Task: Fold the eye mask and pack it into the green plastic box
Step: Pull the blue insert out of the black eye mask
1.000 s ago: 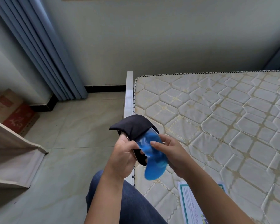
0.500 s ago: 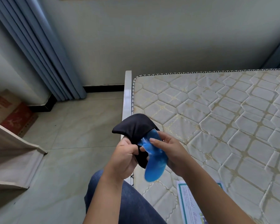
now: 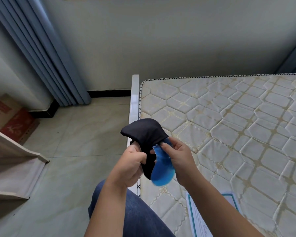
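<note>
Head view: both hands are raised in front of the person, above the edge of the bed. The left hand (image 3: pixel 132 165) has its fingers curled tight and grips the lower left part of the eye mask (image 3: pixel 144 132), with the thumb pressed across the black fabric. The right hand (image 3: pixel 179 158) pinches the blue pad (image 3: pixel 162 170) between thumb and fingertips, near the pad's upper end where it meets the mask. The pad's rounded lower end hangs free below the hands.

There are two hands, one eye mask and one blue pad. The mask is black; its upper half arches up and to the left above both hands, and its lower part runs down between them, touching each. It is held in the air, over the white bed frame (image 3: pixel 134 103) and the near left edge of the quilted mattress (image 3: pixel 229 125).

One printed sheet (image 3: pixel 212 214) with a teal border lies flat on the mattress below the right forearm. One knee in blue jeans (image 3: pixel 137 214) shows under the left forearm. A blue curtain (image 3: pixel 41 53) hangs at the left, and one cardboard box (image 3: pixel 5 113) stands on the tiled floor (image 3: pixel 75 142).
</note>
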`<state>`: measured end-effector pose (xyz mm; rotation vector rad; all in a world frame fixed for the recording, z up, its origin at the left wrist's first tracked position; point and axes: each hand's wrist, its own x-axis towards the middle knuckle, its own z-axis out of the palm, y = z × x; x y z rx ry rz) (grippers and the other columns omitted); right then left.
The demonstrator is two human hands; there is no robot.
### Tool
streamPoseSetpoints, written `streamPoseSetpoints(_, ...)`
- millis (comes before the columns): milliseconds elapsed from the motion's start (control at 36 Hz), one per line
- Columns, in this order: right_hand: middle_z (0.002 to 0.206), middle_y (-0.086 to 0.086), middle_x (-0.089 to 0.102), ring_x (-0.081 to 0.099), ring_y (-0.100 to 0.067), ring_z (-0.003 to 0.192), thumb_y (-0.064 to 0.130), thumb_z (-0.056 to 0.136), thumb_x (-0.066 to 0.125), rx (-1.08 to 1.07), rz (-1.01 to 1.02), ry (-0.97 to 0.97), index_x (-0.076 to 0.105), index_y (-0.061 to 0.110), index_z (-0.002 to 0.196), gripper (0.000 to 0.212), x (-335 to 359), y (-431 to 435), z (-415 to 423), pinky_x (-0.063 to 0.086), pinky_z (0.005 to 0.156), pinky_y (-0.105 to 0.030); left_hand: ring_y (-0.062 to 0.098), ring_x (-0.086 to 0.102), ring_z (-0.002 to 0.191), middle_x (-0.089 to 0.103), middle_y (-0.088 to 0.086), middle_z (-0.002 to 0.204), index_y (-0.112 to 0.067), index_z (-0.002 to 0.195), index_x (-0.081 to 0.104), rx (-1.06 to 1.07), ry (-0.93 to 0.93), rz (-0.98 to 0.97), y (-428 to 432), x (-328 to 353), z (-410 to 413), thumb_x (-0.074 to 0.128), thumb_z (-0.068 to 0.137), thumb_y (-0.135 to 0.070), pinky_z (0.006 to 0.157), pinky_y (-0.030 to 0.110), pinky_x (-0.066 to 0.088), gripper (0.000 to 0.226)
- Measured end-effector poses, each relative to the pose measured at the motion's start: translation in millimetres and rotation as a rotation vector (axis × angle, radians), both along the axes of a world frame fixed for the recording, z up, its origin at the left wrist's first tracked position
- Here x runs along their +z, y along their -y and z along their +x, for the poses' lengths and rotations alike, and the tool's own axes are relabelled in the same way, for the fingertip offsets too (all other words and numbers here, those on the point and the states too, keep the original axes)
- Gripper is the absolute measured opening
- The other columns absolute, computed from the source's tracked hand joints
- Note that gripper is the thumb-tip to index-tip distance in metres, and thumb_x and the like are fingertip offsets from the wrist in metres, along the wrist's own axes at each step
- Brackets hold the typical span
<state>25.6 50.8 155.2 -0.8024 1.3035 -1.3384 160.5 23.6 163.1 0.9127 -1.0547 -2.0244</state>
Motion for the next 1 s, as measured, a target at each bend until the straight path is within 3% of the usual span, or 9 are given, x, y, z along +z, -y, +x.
streamPoseSetpoints(139,0.079,0.013,0.066,0.062,-0.003,0.078,0.02,0.089,0.058,-0.046,-0.025,-0.076,0.061,0.03,0.083,0.012,1.4,3.8,0.3,0.046,0.054,-0.004,0.014,0.065,0.058,0.068,0.003,0.068,-0.006,0.104,0.055,0.083,-0.068,0.004,0.7,-0.5,0.0,0.029,0.073,0.021,0.052,0.022,0.052,0.049)
streamPoseSetpoints(222,0.076,0.013,0.067,0.064,-0.004,0.076,0.023,0.086,0.062,0.019,-0.049,-0.106,0.063,0.028,0.081,0.007,4.4,3.2,-3.0,0.048,0.059,-0.005,0.018,0.07,0.069,0.072,0.007,0.081,-0.007,0.107,0.057,0.117,-0.067,-0.025,1.6,-0.7,2.7,0.031,0.078,0.02,0.057,0.026,0.056,0.048)
streamPoseSetpoints(333,0.076,0.012,0.07,0.068,-0.003,0.076,0.018,0.084,0.064,0.132,-0.066,-0.037,0.065,0.025,0.086,0.008,7.0,2.9,-5.0,0.054,0.067,-0.014,0.022,0.071,0.081,0.074,0.009,0.091,-0.008,0.11,0.057,0.14,-0.035,-0.038,2.5,-1.8,-0.4,0.031,0.084,0.02,0.062,0.03,0.057,0.047)
streamPoseSetpoints(445,0.088,0.003,0.071,0.067,-0.014,0.086,0.01,0.085,0.061,0.185,-0.047,0.066,0.064,0.023,0.094,0.016,6.2,3.9,-5.5,0.054,0.078,-0.027,0.019,0.071,0.085,0.075,0.003,0.092,-0.012,0.111,0.055,0.146,0.018,-0.056,2.3,-3.7,-5.2,0.031,0.086,0.021,0.063,0.027,0.056,0.048)
streamPoseSetpoints(556,0.084,0.001,0.072,0.068,-0.015,0.081,0.005,0.086,0.057,0.133,-0.027,0.139,0.065,0.014,0.098,0.017,5.5,5.7,-10.1,0.056,0.07,-0.024,0.013,0.071,0.085,0.075,-0.004,0.089,-0.013,0.114,0.052,0.132,0.07,-0.097,-0.4,-5.7,-8.1,0.026,0.083,0.024,0.062,0.024,0.055,0.055)
streamPoseSetpoints(639,0.082,0.0,0.073,0.07,-0.015,0.081,0.004,0.086,0.057,0.082,-0.037,0.198,0.067,0.015,0.094,0.017,4.3,5.4,-12.5,0.056,0.066,-0.023,0.011,0.068,0.096,0.073,-0.008,0.099,-0.022,0.116,0.051,0.109,0.052,-0.13,-1.2,-5.2,-11.7,0.028,0.078,0.024,0.068,0.023,0.055,0.065)
streamPoseSetpoints(750,0.09,-0.005,0.073,0.07,-0.018,0.082,0.007,0.086,0.053,0.157,-0.044,0.385,0.065,0.012,0.1,0.019,5.4,4.3,-10.0,0.057,0.068,-0.026,0.01,0.065,0.105,0.069,-0.009,0.11,-0.027,0.12,0.048,0.078,0.027,-0.136,0.5,-4.1,-11.9,0.035,0.062,0.01,0.074,0.022,0.054,0.07)
streamPoseSetpoints(834,0.093,-0.006,0.072,0.07,-0.018,0.084,0.009,0.089,0.048,0.245,-0.017,0.449,0.063,0.012,0.104,0.022,8.3,4.1,-9.4,0.057,0.072,-0.027,0.009,0.067,0.099,0.068,-0.005,0.109,-0.024,0.12,0.047,0.038,0.061,-0.114,1.3,-4.7,-9.5,0.036,0.06,0.008,0.071,0.021,0.054,0.07)
streamPoseSetpoints(1000,0.099,-0.001,0.07,0.068,-0.015,0.092,0.008,0.094,0.042,0.358,0.062,0.356,0.061,0.019,0.107,0.025,10.8,3.7,-9.9,0.056,0.079,-0.024,0.005,0.07,0.068,0.072,-0.003,0.071,-0.01,0.089,0.059,-0.061,0.26,-0.108,0.1,-2.1,-3.2,0.032,0.081,0.026,0.061,0.019,0.056,0.046)
